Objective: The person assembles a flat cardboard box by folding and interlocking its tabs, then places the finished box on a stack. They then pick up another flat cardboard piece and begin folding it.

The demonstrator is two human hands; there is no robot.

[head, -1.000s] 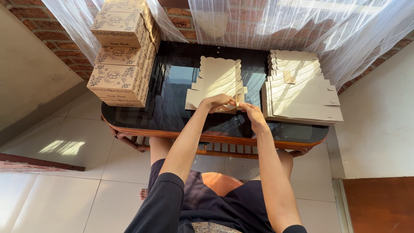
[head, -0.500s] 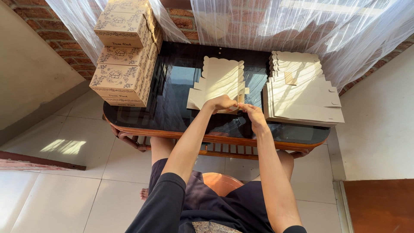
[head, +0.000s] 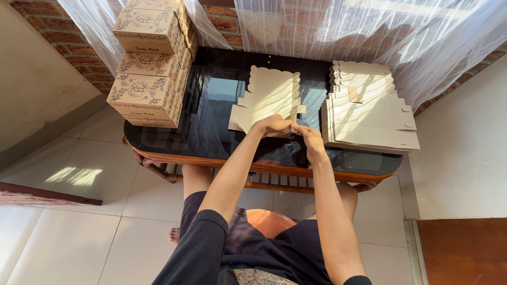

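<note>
Your hands have shifted only slightly over the last second. Your left hand (head: 272,125), which a second ago lay knuckles-up over the near right corner of the flat, pale-brown cardboard box blank (head: 269,97) with scalloped edges, now sits a touch nearer the blank's lower edge, its grip closed on the cardboard there. Your right hand (head: 311,138) has drawn in close beside it, fingertips pinching the small side tab at that same corner, so both hands now meet at one spot. The corner flap there looks a little more raised off the dark glass desk (head: 211,126) than before, though the fold is too small to judge well.
</note>
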